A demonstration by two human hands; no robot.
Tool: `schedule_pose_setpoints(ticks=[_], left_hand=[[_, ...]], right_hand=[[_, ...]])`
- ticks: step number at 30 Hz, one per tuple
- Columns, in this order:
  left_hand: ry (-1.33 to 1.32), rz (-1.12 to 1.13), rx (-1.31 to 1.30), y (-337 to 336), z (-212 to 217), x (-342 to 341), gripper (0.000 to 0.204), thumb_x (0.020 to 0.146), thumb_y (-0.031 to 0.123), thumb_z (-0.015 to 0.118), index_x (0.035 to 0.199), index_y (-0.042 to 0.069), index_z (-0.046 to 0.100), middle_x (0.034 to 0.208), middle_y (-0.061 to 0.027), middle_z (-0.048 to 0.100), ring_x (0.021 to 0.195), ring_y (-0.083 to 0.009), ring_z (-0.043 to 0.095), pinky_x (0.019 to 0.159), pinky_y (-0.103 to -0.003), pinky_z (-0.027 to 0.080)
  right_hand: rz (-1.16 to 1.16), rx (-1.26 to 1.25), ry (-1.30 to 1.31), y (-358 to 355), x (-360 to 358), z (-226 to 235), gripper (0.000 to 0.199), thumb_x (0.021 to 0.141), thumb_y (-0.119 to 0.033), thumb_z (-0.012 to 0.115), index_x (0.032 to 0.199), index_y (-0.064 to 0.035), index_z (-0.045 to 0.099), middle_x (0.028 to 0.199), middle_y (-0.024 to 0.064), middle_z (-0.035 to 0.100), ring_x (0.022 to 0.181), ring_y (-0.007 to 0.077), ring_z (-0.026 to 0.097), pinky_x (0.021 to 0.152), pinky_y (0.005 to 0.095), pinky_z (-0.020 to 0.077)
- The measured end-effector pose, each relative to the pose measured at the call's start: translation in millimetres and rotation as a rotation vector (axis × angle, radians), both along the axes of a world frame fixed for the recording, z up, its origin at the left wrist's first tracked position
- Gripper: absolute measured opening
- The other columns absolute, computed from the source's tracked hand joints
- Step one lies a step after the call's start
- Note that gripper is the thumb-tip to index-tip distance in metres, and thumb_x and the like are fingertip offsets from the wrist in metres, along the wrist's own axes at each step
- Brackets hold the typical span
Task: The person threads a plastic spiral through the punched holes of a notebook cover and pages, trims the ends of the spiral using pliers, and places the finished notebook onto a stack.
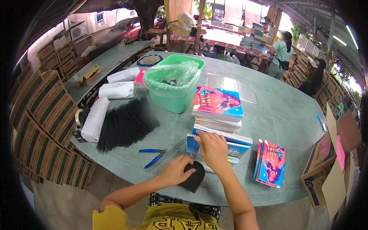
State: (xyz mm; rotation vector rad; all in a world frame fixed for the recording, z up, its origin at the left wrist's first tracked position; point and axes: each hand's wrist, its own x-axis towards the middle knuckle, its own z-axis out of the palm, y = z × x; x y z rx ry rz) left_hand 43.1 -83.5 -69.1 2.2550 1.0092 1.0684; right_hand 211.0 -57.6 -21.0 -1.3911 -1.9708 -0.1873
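At the table's [268,115] near edge, my right hand [213,150] presses flat on the notebook [237,147]; left hand [177,171] grips a black pad [193,178]. I'd keep pages squared.

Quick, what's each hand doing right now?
Left hand: closed on a black pad-like thing.
Right hand: open, pressing flat on the notebook.
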Motion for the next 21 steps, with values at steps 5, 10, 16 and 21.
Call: schedule_pose_setpoints(ticks=[5,10,16,21], left_hand=[[0.056,0.217,0.451,34.7,30.9,1.8,0.032,0.064,0.019,0.077,0.09,0.008,0.06,0.098,-0.0108,0.054,0.095,-0.0305,0.052,0.081,-0.041,0.04],[0.16,0.129,0.561,68.5,42.7,-13.2,0.027,0.069,0.013,0.072,0.093,0.008,0.062,0.09,-0.0067,0.058,0.093,-0.0279,0.054,0.082,-0.043,0.04],[-0.036,-0.149,-0.002,83.4,45.8,-16.8,0.02,0.08,0.015,0.065,0.095,0.003,0.064,0.083,-0.0111,0.061,0.077,-0.027,0.059,0.07,-0.036,0.046],[-0.039,-0.197,0.034,91.0,47.9,-10.7,0.019,0.081,0.015,0.065,0.095,0.002,0.066,0.08,-0.0101,0.065,0.07,-0.02,0.061,0.064,-0.03,0.047]], right_hand=[[-0.014,0.057,0.061,11.6,-6.4,-4.9,0.013,0.081,-0.026,0.062,0.084,-0.0142,0.064,0.074,0.0011,0.064,0.069,0.0201,0.059,0.06,0.0352,0.0368],[0.032,0.007,0.09,11.1,-4.3,-2.7,0.012,0.079,-0.024,0.063,0.085,-0.0137,0.064,0.077,0.0013,0.065,0.07,0.0198,0.06,0.06,0.0353,0.0367],[0.093,-0.008,0.081,11.7,-0.2,0.1,0.01,0.076,-0.018,0.065,0.085,-0.0131,0.063,0.077,0.0009,0.063,0.071,0.0193,0.059,0.06,0.0349,0.0364],[0.154,0.025,0.047,13.3,0.6,-2.1,0.01,0.076,-0.016,0.064,0.085,-0.0117,0.063,0.074,0.0006,0.062,0.071,0.0194,0.058,0.06,0.0336,0.0366]])
